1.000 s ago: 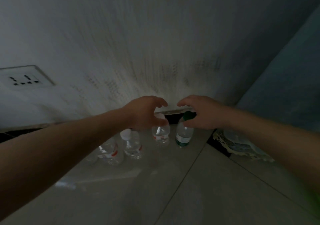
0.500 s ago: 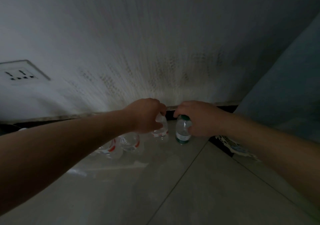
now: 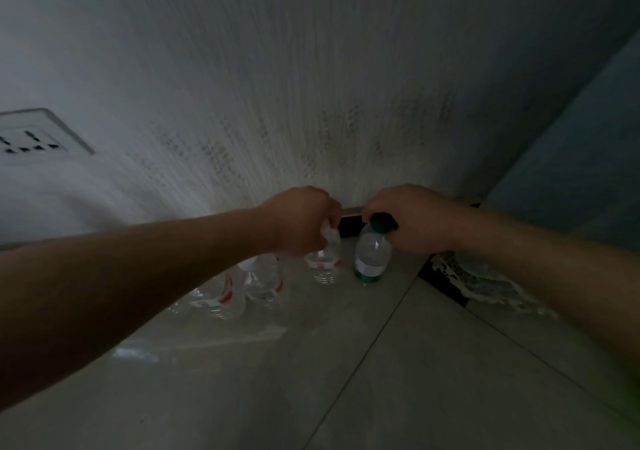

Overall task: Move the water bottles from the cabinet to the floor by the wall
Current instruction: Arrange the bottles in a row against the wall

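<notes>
Several clear water bottles stand on the tiled floor [image 3: 433, 373] along the base of the white wall [image 3: 311, 85]. My left hand [image 3: 299, 219] is closed around the top of a clear bottle with a red-and-white label [image 3: 325, 262]. Beside it, my right hand [image 3: 415, 219] grips the neck of a bottle with a dark green cap and green label [image 3: 370, 259]. Both bottles stand upright on the floor. To their left are two more red-labelled bottles [image 3: 263, 278], partly hidden behind my left forearm.
A wall socket [image 3: 31, 137] sits on the wall at the far left. A dark skirting strip [image 3: 349, 226] runs along the wall's foot. At the right, a crumpled patterned plastic bag [image 3: 481, 281] lies in the corner against a teal wall [image 3: 571, 158].
Both hands have dropped from just above the bottle caps and closed on the two bottles' tops. The view has shifted slightly; the bottles stay in place on the floor.
</notes>
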`<state>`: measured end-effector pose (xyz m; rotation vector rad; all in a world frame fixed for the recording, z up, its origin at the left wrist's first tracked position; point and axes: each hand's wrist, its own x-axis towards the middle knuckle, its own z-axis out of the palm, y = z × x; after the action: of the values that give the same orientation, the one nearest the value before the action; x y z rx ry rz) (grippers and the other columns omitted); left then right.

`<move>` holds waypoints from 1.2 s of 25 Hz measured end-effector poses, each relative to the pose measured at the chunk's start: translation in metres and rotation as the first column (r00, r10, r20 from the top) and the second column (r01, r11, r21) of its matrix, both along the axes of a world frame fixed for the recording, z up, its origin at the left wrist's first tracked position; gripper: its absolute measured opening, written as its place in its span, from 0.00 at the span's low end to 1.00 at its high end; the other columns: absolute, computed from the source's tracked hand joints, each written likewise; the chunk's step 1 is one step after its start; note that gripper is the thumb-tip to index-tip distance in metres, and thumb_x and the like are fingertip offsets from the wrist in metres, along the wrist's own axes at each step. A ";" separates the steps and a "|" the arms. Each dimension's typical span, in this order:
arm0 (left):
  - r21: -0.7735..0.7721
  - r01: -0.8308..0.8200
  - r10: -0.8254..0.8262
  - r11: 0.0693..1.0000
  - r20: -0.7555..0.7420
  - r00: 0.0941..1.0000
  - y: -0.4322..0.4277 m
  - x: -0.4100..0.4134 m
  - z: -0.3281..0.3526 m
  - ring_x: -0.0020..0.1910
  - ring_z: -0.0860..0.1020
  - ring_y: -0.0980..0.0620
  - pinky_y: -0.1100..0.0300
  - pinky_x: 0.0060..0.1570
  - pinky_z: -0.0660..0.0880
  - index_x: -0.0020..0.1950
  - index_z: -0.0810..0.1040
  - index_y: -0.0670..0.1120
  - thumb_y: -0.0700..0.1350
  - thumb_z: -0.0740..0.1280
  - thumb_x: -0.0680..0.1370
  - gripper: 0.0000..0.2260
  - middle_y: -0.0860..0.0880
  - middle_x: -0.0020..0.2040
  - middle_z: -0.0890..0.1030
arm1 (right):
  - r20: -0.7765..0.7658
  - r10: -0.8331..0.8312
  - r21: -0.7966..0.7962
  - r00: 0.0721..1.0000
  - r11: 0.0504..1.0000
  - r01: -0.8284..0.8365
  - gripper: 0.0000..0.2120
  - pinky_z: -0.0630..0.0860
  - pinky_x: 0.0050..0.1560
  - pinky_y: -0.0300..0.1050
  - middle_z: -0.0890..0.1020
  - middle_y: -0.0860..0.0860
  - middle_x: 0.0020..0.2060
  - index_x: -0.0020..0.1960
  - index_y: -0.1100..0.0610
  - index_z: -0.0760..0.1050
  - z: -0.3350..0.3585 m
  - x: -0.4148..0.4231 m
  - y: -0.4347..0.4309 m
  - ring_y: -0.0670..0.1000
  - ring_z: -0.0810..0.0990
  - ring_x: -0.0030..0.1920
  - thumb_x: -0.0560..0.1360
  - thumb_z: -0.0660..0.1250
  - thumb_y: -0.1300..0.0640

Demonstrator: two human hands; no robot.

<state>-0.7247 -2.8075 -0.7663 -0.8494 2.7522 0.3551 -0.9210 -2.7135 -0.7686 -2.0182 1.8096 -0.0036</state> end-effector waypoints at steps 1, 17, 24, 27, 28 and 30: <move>0.005 0.016 -0.016 1.000 -0.003 1.000 -0.001 0.000 0.000 0.52 0.74 0.52 0.58 0.49 0.72 0.59 0.76 0.53 0.47 0.71 0.73 0.15 0.52 0.52 0.75 | -0.007 -0.013 -0.006 1.000 1.000 0.013 0.22 0.74 0.60 0.49 0.77 0.49 0.59 0.64 0.49 0.75 0.000 0.001 -0.001 0.51 0.75 0.57 0.71 0.69 0.60; 0.029 0.190 -0.186 0.981 -0.090 0.978 -0.010 -0.006 0.002 0.53 0.75 0.50 0.50 0.53 0.75 0.56 0.81 0.52 0.40 0.70 0.72 0.14 0.50 0.55 0.76 | 0.022 -0.222 -0.114 0.975 0.968 0.223 0.16 0.70 0.42 0.38 0.80 0.50 0.48 0.56 0.54 0.79 0.003 0.005 -0.010 0.47 0.75 0.45 0.69 0.73 0.54; 0.068 0.180 -0.173 0.981 -0.101 0.980 -0.014 -0.005 -0.005 0.53 0.75 0.51 0.49 0.54 0.76 0.56 0.80 0.54 0.40 0.69 0.71 0.16 0.51 0.54 0.77 | 0.042 -0.215 -0.126 0.976 0.968 0.218 0.16 0.66 0.36 0.36 0.76 0.46 0.43 0.55 0.53 0.79 -0.006 0.001 -0.009 0.46 0.74 0.44 0.69 0.73 0.53; 0.074 0.149 -0.140 0.986 -0.115 0.983 -0.015 -0.004 -0.007 0.55 0.75 0.51 0.50 0.56 0.75 0.62 0.77 0.56 0.41 0.69 0.72 0.20 0.52 0.56 0.77 | 0.041 -0.221 -0.133 0.974 0.965 0.224 0.16 0.71 0.42 0.39 0.78 0.48 0.46 0.55 0.53 0.79 -0.006 -0.001 -0.009 0.49 0.77 0.47 0.69 0.73 0.53; 0.077 0.122 -0.113 0.989 -0.114 0.987 -0.015 -0.004 -0.008 0.56 0.75 0.51 0.50 0.57 0.75 0.64 0.75 0.56 0.42 0.70 0.72 0.22 0.52 0.58 0.76 | 0.038 -0.221 -0.135 0.974 0.965 0.224 0.16 0.73 0.45 0.41 0.79 0.49 0.47 0.56 0.54 0.79 -0.005 -0.002 -0.009 0.49 0.77 0.47 0.69 0.73 0.53; 0.056 0.058 -0.052 0.997 -0.108 0.993 -0.013 -0.004 -0.010 0.57 0.75 0.50 0.50 0.57 0.75 0.67 0.71 0.57 0.46 0.71 0.72 0.24 0.52 0.59 0.76 | 0.028 -0.217 -0.139 0.976 0.966 0.219 0.16 0.75 0.47 0.43 0.81 0.51 0.49 0.56 0.54 0.79 -0.005 -0.003 -0.008 0.49 0.77 0.47 0.69 0.73 0.53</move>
<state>-0.7283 -2.8200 -0.7758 -0.7592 2.8409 0.4813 -0.9236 -2.7219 -0.7732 -1.8936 2.0663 -0.2152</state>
